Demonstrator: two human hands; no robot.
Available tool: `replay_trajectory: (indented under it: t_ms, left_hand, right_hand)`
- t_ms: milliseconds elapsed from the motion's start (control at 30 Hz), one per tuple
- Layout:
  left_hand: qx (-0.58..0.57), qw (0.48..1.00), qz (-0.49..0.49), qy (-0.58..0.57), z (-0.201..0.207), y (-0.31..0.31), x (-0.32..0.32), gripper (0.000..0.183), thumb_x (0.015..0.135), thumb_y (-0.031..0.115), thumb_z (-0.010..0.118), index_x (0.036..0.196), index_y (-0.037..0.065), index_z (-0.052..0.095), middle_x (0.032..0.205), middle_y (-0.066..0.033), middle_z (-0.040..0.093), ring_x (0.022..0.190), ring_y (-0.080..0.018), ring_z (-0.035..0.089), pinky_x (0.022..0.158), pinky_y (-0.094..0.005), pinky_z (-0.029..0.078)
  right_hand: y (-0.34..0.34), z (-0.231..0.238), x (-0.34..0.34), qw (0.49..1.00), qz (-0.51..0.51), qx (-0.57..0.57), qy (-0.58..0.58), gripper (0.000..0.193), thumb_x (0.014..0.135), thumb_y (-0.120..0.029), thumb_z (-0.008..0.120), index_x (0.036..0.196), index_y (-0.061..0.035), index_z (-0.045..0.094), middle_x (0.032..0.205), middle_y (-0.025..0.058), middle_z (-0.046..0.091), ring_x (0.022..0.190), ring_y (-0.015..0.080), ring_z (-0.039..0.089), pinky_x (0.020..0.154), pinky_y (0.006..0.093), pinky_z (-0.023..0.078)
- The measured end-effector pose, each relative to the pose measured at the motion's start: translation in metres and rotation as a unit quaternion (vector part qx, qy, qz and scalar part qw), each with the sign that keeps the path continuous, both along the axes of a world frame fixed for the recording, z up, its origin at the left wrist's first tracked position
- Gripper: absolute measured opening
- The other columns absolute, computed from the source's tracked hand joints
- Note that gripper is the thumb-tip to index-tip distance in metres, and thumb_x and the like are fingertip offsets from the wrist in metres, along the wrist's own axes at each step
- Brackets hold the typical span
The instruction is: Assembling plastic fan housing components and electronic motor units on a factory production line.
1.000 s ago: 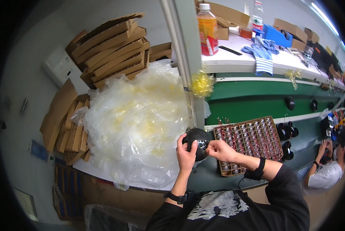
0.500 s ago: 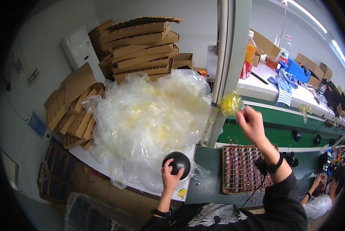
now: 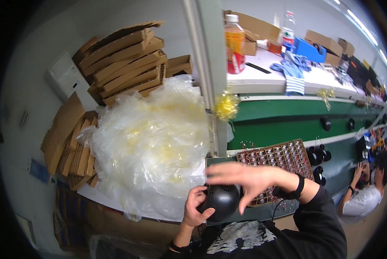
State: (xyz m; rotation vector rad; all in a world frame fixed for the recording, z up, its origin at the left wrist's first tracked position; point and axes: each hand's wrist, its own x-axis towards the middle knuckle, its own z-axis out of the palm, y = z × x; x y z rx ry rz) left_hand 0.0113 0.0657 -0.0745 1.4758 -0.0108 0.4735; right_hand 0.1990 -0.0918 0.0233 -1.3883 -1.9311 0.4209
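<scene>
In front of my body, my left hand (image 3: 194,210) grips a glossy black dome-shaped shell (image 3: 223,203) by its left side, thumb toward the front and fingers behind. Small holes show near the shell's top. Reaching over the shell from the right is my right hand (image 3: 256,178), its fingers stretched out and its thumb apart. It is slightly blurred and hides the shell's far edge; whether it touches the shell is unclear. Just beyond my right hand lies a cardboard tray (image 3: 305,162) of small silvery round parts with red wires.
A big heap of clear plastic bags (image 3: 146,151) covers the left table, with stacked cardboard trays (image 3: 124,64) behind. A yellow tape tuft (image 3: 226,105) hangs on the post (image 3: 215,52). The shelf (image 3: 258,84) holds bottles and gloves. A co-worker (image 3: 364,194) sits far right.
My right hand has come down from beside the yellow tuft to the black shell, its fingers now stretched. My left hand has brought the shell rightward and nearer. The view has turned right.
</scene>
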Motion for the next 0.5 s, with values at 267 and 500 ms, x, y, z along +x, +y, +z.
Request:
replay_trajectory:
  t_ms: [267, 500]
  left_hand:
    - [-0.161, 0.951, -0.251, 0.086, 0.000, -0.027, 0.044, 0.062, 0.093, 0.034, 0.055, 0.133, -0.001, 0.023, 0.102, -0.0166, 0.062, 0.096, -0.0193, 0.061, 0.083, -0.0281, 0.047]
    - [-0.076, 0.922, -0.328, 0.191, -0.012, -0.067, 0.089, 0.056, 0.096, 0.042, 0.045, 0.130, -0.001, 0.032, 0.082, -0.0085, 0.060, 0.079, -0.0127, 0.060, 0.080, -0.0270, 0.047]
  right_hand:
    - [-0.073, -0.040, -0.027, 0.995, -0.078, -0.005, 0.070, 0.101, 0.054, -0.034, 0.084, 0.139, -0.0108, 0.035, 0.130, 0.0171, 0.042, 0.121, 0.0368, 0.042, 0.099, 0.0443, 0.037]
    - [-0.135, -0.081, -0.037, 0.973, -0.215, 0.026, 0.083, 0.089, 0.060, -0.033, 0.082, 0.135, -0.0103, 0.041, 0.128, 0.0169, 0.044, 0.117, 0.0358, 0.046, 0.098, 0.0439, 0.039]
